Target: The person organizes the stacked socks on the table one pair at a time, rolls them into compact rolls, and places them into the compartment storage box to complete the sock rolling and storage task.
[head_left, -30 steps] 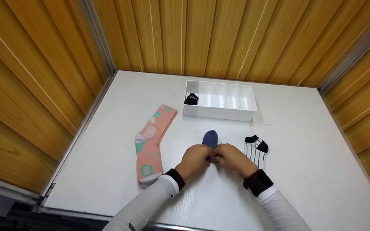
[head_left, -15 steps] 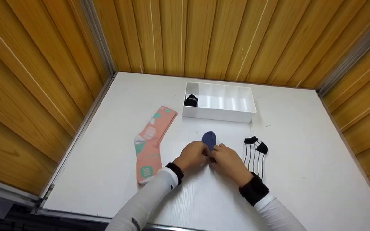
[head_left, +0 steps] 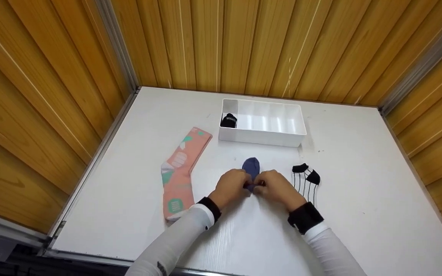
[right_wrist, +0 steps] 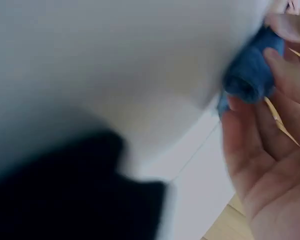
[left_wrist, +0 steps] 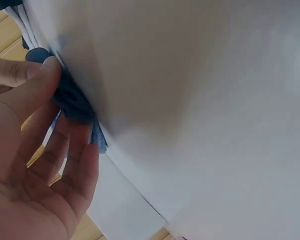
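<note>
Pinching the rolled end of the blue sock, left hand and right hand flank it equally closely; it lies before the box, long axis pointing boxward.

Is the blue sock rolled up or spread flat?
Partly rolled: the right wrist view shows the blue sock coiled at one end; the head view shows its far part unrolled.

Right hand: its wrist has slid a bit to the far side in the last half second.
Blue sock: more of its near end now peeks out by the left hand.
Striped sock: the black wristband now hides more of its near end.
</note>
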### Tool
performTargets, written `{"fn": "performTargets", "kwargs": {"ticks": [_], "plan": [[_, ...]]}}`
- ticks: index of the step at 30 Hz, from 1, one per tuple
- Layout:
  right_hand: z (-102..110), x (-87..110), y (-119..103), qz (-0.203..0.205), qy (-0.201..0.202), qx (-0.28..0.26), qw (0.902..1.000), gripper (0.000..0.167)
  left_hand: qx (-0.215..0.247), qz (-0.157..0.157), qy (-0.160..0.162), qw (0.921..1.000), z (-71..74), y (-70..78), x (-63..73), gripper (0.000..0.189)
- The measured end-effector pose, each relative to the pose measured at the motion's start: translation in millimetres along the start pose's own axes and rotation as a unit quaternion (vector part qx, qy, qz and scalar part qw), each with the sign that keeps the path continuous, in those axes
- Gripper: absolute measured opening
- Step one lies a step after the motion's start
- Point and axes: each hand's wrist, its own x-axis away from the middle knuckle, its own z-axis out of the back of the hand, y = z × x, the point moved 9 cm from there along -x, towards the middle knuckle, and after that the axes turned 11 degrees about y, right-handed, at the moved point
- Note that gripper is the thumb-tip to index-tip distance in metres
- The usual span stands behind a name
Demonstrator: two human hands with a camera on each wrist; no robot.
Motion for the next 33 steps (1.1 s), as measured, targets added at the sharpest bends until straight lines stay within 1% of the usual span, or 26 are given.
{"fn": "performTargets", "kwargs": {"ticks": [1, 3, 5, 7, 9, 11, 14, 16, 17, 19, 22, 23, 25, 27, 28, 30, 33], "plan": [[0.1, -1.2, 0.0, -0.001, -0.004, -0.001, 1.0000, 0.005, -0.003, 0.003, 0.001, 1.0000, -0.1, -0.3, -1.2, 0.012], [0.7, -2.3, -3.1, 0.005, -0.002, 0.015, 0.9999, 0.006, 0.001, 0.018, -0.007, 0.9998, -1.5, -2.3, -3.4, 0.008], [3.1, -1.2, -10.2, 0.023, 0.018, 0.048, 0.9984, 0.007, 0.015, 0.040, -0.021, 0.9989, -2.7, -4.9, -5.3, 0.006], [4.9, 1.5, -19.5, 0.048, 0.044, 0.085, 0.9943, 0.009, 0.027, 0.057, -0.034, 0.9974, -3.1, -7.3, -7.5, 0.006], [6.5, 4.1, -28.5, 0.069, 0.073, 0.115, 0.9883, 0.015, 0.038, 0.067, -0.041, 0.9962, -2.2, -8.6, -10.3, 0.006], [5.8, 5.9, -34.1, 0.083, 0.094, 0.139, 0.9823, 0.017, 0.048, 0.071, -0.047, 0.9952, -1.5, -9.7, -12.2, 0.007], [4.5, 5.9, -37.6, 0.094, 0.116, 0.167, 0.9746, 0.016, 0.060, 0.073, -0.044, 0.9946, -0.2, -11.7, -13.4, 0.010], [2.8, 4.4, -38.3, 0.098, 0.116, 0.180, 0.9718, 0.014, 0.060, 0.074, -0.037, 0.9948, 1.4, -13.1, -12.0, 0.009], [1.7, 3.4, -38.0, 0.101, 0.112, 0.185, 0.9710, 0.012, 0.058, 0.074, -0.028, 0.9952, 2.8, -13.8, -11.1, 0.008], [0.7, 1.2, -36.7, 0.104, 0.102, 0.187, 0.9716, 0.011, 0.039, 0.065, -0.005, 0.9971, 6.5, -12.8, -9.0, 0.006], [-0.4, -2.2, -31.6, 0.102, 0.080, 0.179, 0.9753, 0.009, -0.016, 0.025, 0.027, 0.9992, 11.7, -4.7, -5.0, 0.015], [-0.2, -3.1, -29.7, 0.099, 0.073, 0.170, 0.9777, 0.009, -0.036, 0.010, 0.038, 0.9986, 13.2, -1.2, -3.9, 0.016], [0.2, -4.9, -26.1, 0.094, 0.062, 0.152, 0.9820, 0.009, -0.073, -0.019, 0.056, 0.9956, 15.4, 5.5, -2.3, 0.010], [0.0, -5.9, -23.8, 0.093, 0.052, 0.136, 0.9849, 0.008, -0.094, -0.033, 0.067, 0.9928, 16.6, 9.1, -1.9, 0.005], [-0.4, -6.1, -22.9, 0.094, 0.048, 0.130, 0.9860, 0.008, -0.100, -0.035, 0.070, 0.9919, 16.7, 9.7, -2.2, 0.009], [-1.7, -5.6, -21.8, 0.095, 0.042, 0.122, 0.9870, 0.008, -0.109, -0.038, 0.063, 0.9913, 15.2, 9.7, -3.5, 0.013], [-4.0, -2.8, -22.0, 0.093, 0.040, 0.120, 0.9876, 0.011, -0.105, -0.021, 0.039, 0.9935, 11.9, 5.0, -5.8, 0.010]]}}
